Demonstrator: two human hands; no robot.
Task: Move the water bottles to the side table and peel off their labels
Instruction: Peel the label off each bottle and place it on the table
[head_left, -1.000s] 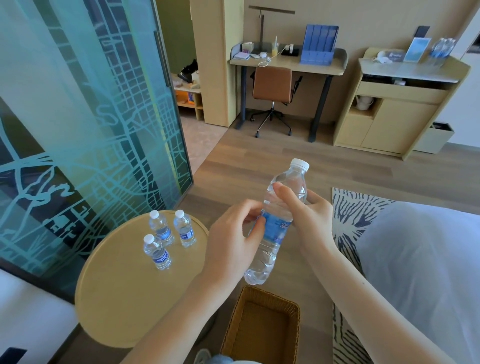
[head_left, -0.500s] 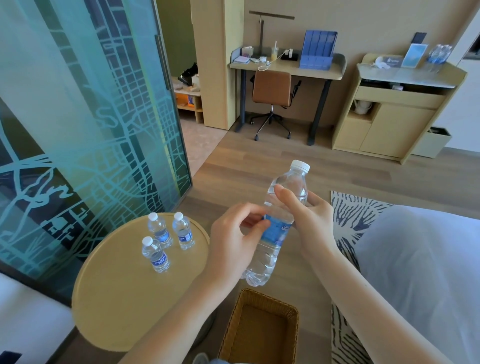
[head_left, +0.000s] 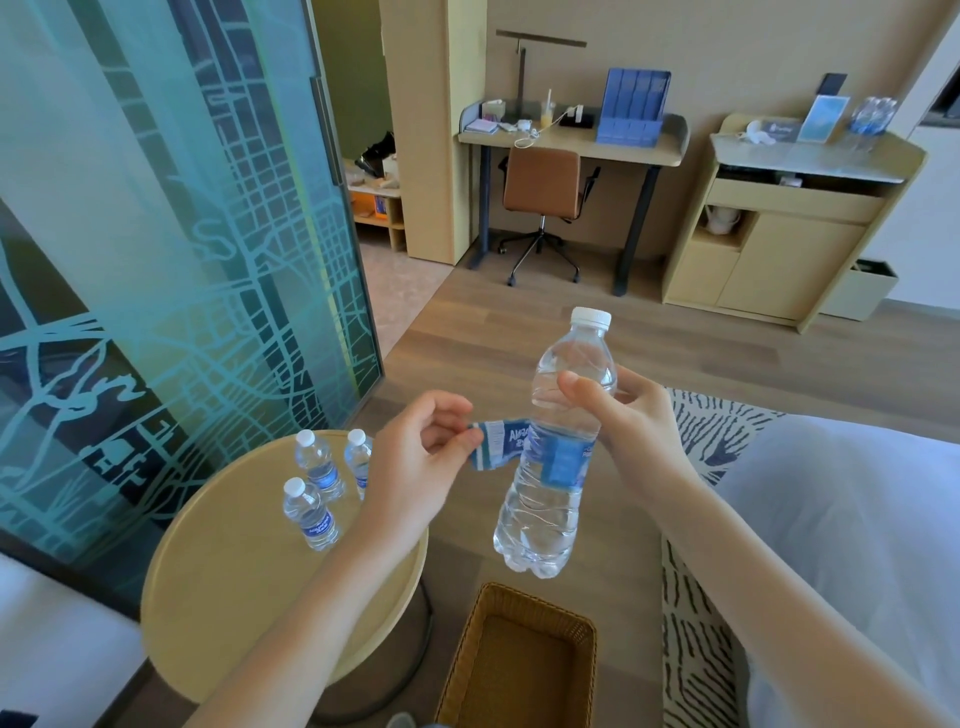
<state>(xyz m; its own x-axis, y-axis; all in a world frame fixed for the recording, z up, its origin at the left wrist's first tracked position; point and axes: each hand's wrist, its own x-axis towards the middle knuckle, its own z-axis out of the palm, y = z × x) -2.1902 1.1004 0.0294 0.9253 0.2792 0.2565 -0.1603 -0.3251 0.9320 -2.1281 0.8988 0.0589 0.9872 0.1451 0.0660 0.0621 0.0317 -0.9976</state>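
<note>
My right hand (head_left: 631, 421) grips a clear water bottle (head_left: 550, 499) with a white cap, held upright in the air above the floor. My left hand (head_left: 421, 457) pinches the loose end of its blue label (head_left: 501, 441), which is peeled partway and stretches left off the bottle. Part of the label still clings to the bottle. Three small labelled bottles (head_left: 311, 512) stand together on the round wooden side table (head_left: 234, 587) at lower left.
A woven wicker basket (head_left: 519, 660) sits on the floor below the bottle. A patterned glass partition (head_left: 156, 234) stands at left, a white bed (head_left: 841, 545) at right. More bottles (head_left: 872, 117) stand on the far cabinet, next to a desk and chair (head_left: 543, 189).
My left hand has pulled the label end away to the left, so a strip now hangs free of the bottle. The bottle stays in my right hand.
</note>
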